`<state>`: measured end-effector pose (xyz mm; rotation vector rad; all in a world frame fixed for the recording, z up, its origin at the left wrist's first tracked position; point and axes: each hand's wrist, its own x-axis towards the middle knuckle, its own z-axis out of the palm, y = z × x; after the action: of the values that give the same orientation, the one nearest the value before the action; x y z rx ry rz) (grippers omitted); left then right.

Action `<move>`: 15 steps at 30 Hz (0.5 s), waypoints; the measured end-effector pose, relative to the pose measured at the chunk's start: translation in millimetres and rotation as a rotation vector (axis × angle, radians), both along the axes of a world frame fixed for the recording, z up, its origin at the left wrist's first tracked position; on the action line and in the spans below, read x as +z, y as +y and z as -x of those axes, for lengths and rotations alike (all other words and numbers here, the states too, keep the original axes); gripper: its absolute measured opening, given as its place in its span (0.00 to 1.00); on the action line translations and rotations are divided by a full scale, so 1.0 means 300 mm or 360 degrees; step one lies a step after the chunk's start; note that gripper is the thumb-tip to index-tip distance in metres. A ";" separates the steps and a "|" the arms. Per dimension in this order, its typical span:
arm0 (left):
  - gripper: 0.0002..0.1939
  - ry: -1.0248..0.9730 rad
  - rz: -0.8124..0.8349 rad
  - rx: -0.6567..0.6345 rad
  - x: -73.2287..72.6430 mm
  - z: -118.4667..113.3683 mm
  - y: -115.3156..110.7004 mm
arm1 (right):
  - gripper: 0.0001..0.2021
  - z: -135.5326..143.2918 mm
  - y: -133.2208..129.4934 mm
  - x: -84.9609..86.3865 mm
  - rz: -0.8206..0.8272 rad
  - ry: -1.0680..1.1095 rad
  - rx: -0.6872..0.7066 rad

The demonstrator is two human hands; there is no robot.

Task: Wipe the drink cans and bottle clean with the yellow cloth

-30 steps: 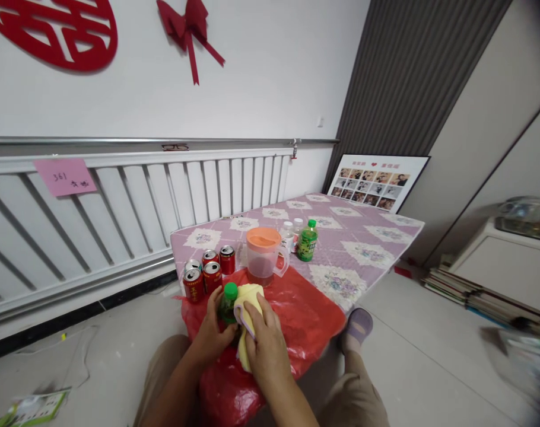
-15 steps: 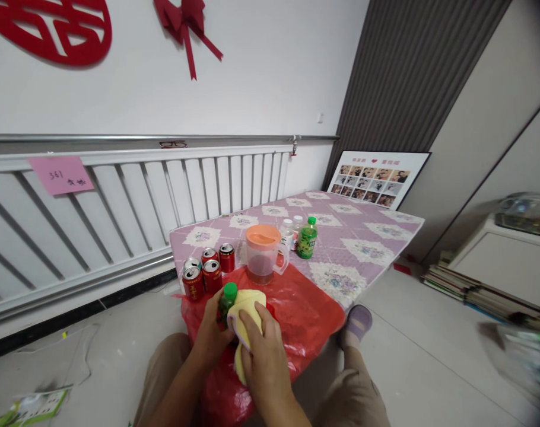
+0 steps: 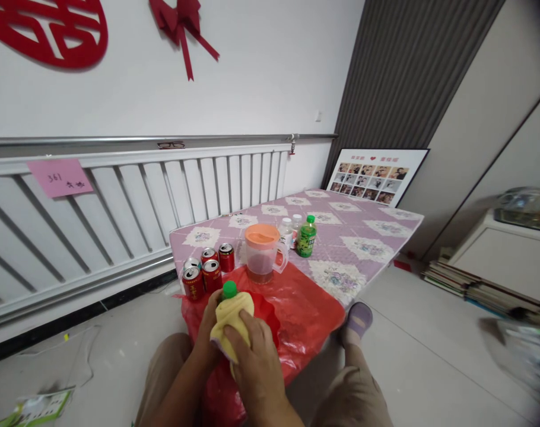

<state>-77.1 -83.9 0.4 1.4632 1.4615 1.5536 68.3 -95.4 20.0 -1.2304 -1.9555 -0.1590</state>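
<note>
My left hand is wrapped round a green-capped bottle, most of which is hidden by the cloth and my fingers. In my right hand is a yellow cloth, pressed against the bottle's front and side. Behind my right hand a red scalloped bowl partly shows. These all sit over a red plastic sheet on the near end of the table. Just beyond stands a clear pitcher with an orange lid and a little brownish liquid at its bottom.
Several red drink cans stand left of the pitcher. To its right are a full green bottle and two clear white-capped bottles. A flowered tablecloth covers the table, beside a white radiator.
My right hand and the yellow cloth have shifted left and across the bottle's front, covering more of it. More of the red bowl shows now. The bottle stays in my left hand.
</note>
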 end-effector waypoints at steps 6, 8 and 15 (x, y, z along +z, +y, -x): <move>0.35 0.0150 0.0004 -0.0155 0.003 -0.073 0.192 | 0.23 -0.064 0.074 0.028 0.0230 0.0373 0.0028; 0.36 0.0182 0.0013 -0.0121 -0.011 -0.067 0.186 | 0.23 -0.070 0.114 0.018 0.0324 0.0498 -0.0003; 0.36 0.0212 0.0047 -0.0145 -0.012 -0.064 0.170 | 0.24 -0.075 0.213 -0.081 0.0566 0.0703 0.0039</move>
<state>-57.9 -32.8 -3.3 1.6193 1.4640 1.3984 90.8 -31.5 -4.4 -1.3289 -1.6471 0.4567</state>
